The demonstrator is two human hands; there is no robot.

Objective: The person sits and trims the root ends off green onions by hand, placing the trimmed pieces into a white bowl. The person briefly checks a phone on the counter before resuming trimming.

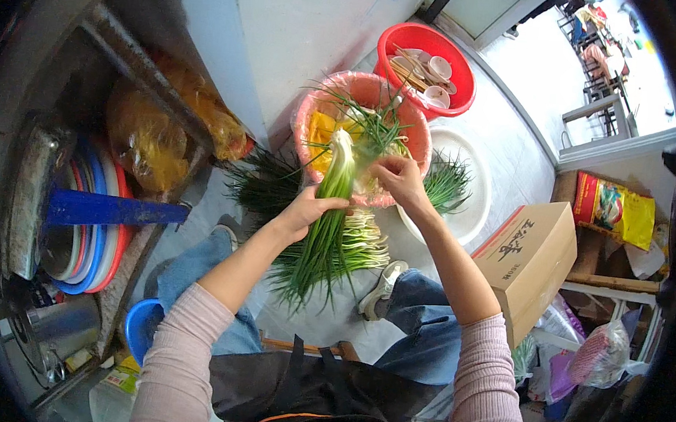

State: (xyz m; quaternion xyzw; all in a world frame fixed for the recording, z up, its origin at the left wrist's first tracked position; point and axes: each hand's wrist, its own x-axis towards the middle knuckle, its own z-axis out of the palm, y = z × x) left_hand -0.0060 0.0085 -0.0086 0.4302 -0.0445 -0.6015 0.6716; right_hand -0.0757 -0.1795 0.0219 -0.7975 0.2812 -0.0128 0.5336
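"What's in the left hand?"

"A bunch of long green scallions with white ends, above the near rim of the pink round plastic basin. The fingers wrap it mid-length, probably keeping the white ends within reach."

"And the right hand?"

"Over the basin's right side, fingers curled nearly together; I can't tell whether they pinch anything."

"Farther off?"

"Just behind the basin, a red round plastic tub holding white dishes."

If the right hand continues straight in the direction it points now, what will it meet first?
The right hand would probably first meet the green leaves over the pink basin, though their depth is unclear.
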